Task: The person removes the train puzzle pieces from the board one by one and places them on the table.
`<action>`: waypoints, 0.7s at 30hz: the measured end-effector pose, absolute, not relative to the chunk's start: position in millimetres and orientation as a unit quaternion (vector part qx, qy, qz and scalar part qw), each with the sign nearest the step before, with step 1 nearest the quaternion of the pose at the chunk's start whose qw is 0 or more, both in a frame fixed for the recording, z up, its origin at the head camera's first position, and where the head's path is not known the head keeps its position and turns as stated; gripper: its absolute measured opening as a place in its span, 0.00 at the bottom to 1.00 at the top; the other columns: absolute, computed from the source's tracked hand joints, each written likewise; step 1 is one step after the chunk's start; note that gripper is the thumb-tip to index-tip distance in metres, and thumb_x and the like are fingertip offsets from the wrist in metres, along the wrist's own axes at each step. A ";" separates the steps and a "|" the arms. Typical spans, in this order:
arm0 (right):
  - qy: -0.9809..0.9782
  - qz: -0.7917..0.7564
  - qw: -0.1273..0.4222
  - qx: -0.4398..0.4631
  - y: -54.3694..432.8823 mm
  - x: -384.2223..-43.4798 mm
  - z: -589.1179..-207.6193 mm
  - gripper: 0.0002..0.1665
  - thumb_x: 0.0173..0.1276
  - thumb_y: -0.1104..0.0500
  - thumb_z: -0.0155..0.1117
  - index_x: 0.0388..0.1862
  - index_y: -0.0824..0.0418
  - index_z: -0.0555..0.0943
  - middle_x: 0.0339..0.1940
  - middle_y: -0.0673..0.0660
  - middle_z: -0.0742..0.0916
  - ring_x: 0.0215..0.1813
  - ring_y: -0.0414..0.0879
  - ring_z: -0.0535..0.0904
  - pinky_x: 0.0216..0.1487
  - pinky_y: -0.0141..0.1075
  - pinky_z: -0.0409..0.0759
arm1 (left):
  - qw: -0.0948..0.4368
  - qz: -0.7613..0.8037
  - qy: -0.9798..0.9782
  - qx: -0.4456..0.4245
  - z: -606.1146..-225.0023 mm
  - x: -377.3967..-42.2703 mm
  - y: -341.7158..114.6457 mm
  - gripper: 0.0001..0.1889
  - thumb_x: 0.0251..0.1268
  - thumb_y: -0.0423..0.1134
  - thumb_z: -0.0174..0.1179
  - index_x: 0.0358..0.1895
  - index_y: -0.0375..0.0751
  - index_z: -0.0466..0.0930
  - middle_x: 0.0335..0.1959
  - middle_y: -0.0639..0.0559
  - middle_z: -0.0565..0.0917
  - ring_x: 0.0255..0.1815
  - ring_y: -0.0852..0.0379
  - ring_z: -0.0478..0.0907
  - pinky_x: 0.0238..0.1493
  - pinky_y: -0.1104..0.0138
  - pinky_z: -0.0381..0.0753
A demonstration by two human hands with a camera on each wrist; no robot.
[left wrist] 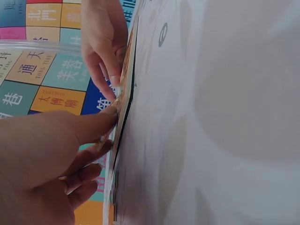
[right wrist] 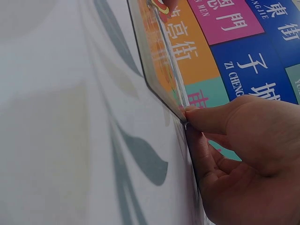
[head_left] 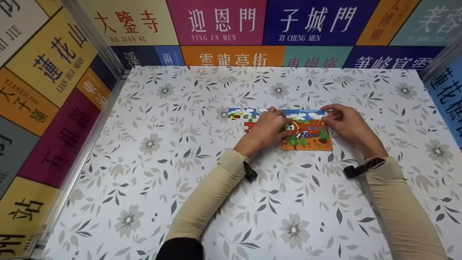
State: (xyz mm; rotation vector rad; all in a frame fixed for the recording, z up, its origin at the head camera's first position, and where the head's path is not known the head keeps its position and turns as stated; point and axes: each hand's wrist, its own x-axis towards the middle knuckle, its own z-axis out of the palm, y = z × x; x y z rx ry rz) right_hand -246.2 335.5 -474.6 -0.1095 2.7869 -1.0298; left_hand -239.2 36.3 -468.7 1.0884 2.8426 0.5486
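A partly joined jigsaw puzzle (head_left: pixel 306 145) lies on the patterned tabletop, its picture a red train with a face, blue sky with clouds, green plants and orange ground. Its left end is stepped, with knobs and notches along the edge. My left hand (head_left: pixel 266 127) reaches across the middle of it, thumb and curled fingers gripping beside the train's face and covering part of the picture. At the right edge, my right hand (head_left: pixel 344 121) pinches the puzzle between thumb and fingers. The right wrist view shows that thumb (right wrist: pixel 206 118) on the puzzle's corner.
A white tabletop (head_left: pixel 144 180) with grey flowers and leaves spreads around the puzzle. Colourful panels (head_left: pixel 220 21) printed with characters stand behind it, and another such wall (head_left: pixel 36 90) rises along the left side. Each wrist wears a black strap (head_left: pixel 362 168).
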 end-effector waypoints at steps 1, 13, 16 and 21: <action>0.934 -0.345 0.086 -0.036 335.7 -246.3 -474.8 0.29 0.84 0.49 0.63 0.78 0.56 0.76 0.60 0.65 0.85 0.60 0.54 0.82 0.59 0.38 0.76 | 0.019 0.174 0.919 0.354 -469.1 -239.4 36.4 0.19 0.79 0.57 0.64 0.63 0.54 0.89 0.58 0.53 0.86 0.58 0.51 0.74 0.60 0.57 0.75; 0.931 -0.352 0.087 -0.036 335.8 -246.0 -473.2 0.28 0.84 0.49 0.63 0.78 0.55 0.76 0.61 0.65 0.85 0.62 0.55 0.82 0.62 0.43 0.75 | 0.029 0.161 0.914 0.371 -467.1 -237.7 31.0 0.23 0.78 0.59 0.65 0.66 0.53 0.87 0.63 0.51 0.84 0.60 0.51 0.76 0.59 0.58 0.77; 0.930 -0.355 0.092 -0.033 336.3 -246.5 -473.3 0.29 0.84 0.49 0.63 0.79 0.54 0.75 0.61 0.65 0.84 0.62 0.55 0.82 0.63 0.45 0.75 | 0.029 0.163 0.913 0.374 -466.6 -236.3 31.8 0.22 0.79 0.57 0.65 0.66 0.53 0.87 0.62 0.51 0.84 0.60 0.51 0.76 0.58 0.58 0.77; 0.930 -0.356 0.092 -0.033 336.7 -244.8 -473.8 0.28 0.84 0.49 0.63 0.78 0.54 0.76 0.60 0.64 0.85 0.61 0.54 0.82 0.64 0.45 0.75 | 0.028 0.194 0.906 0.376 -467.8 -237.3 31.5 0.22 0.78 0.55 0.66 0.68 0.53 0.86 0.62 0.53 0.86 0.60 0.53 0.78 0.60 0.60 0.79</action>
